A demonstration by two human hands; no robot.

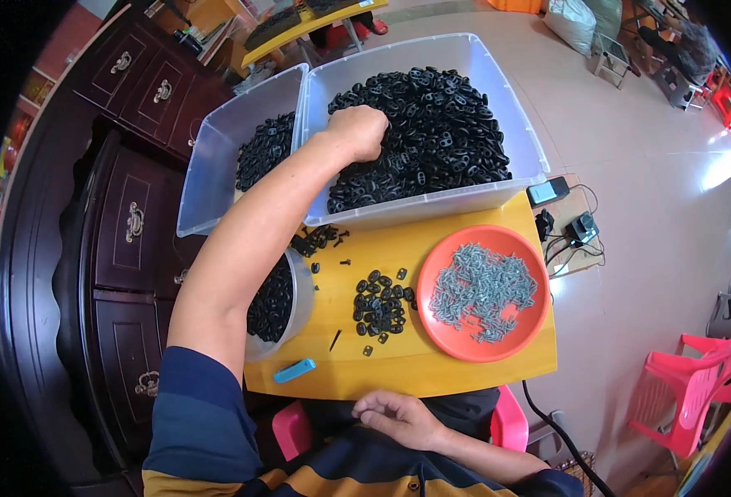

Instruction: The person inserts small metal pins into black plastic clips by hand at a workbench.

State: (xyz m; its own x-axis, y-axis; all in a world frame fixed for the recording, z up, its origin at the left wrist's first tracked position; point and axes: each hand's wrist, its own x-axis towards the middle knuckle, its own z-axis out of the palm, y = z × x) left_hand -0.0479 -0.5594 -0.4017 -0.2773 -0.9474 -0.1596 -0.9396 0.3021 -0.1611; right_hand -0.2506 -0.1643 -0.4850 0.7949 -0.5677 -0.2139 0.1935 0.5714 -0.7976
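Note:
My left hand (359, 131) reaches far forward into a large clear plastic bin (431, 203) heaped with small black plastic parts (440, 132); its fingers are curled down into the pile, closed on some of them. My right hand (398, 417) rests loosely curled against my lap below the yellow table's (431, 364) near edge, holding nothing. A small pile of the same black parts (379, 306) lies on the table, beside an orange plate (535, 323) of grey metal pieces (481, 290).
A second clear bin (208, 166) with fewer black parts stands at the left. A round clear bowl (299, 302) of black parts sits under my left arm. A blue lighter (294, 370) lies near the table's front edge. Dark wooden drawers (129, 224) stand left; red chairs (705, 373) right.

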